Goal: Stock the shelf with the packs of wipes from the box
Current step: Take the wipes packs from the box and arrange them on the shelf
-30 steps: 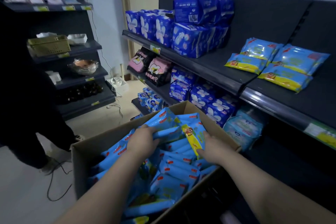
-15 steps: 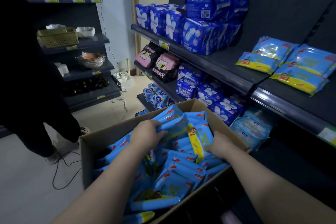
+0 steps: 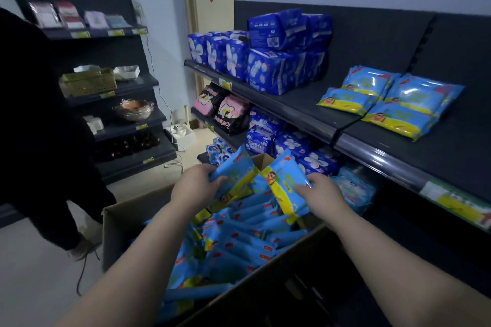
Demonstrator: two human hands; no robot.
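Note:
A cardboard box [image 3: 125,223] in front of me is full of blue and yellow packs of wipes [image 3: 247,241]. My left hand [image 3: 195,184] grips a pack of wipes [image 3: 235,171] lifted above the box. My right hand [image 3: 318,192] grips another pack [image 3: 285,180] beside it, also clear of the heap. Several matching packs [image 3: 390,99] lie on the dark upper shelf [image 3: 377,159] at the right.
Dark blue bulk packs [image 3: 268,53] fill the left of the upper shelf, more packs sit on the lower shelves. A person in dark clothes [image 3: 39,125] stands at the left by another shelf unit [image 3: 111,87]. A cable [image 3: 85,265] trails on the floor.
Both hands have risen out of the box, each lifting a pack of wipes clear of the heap. The view has tilted up towards the shelf.

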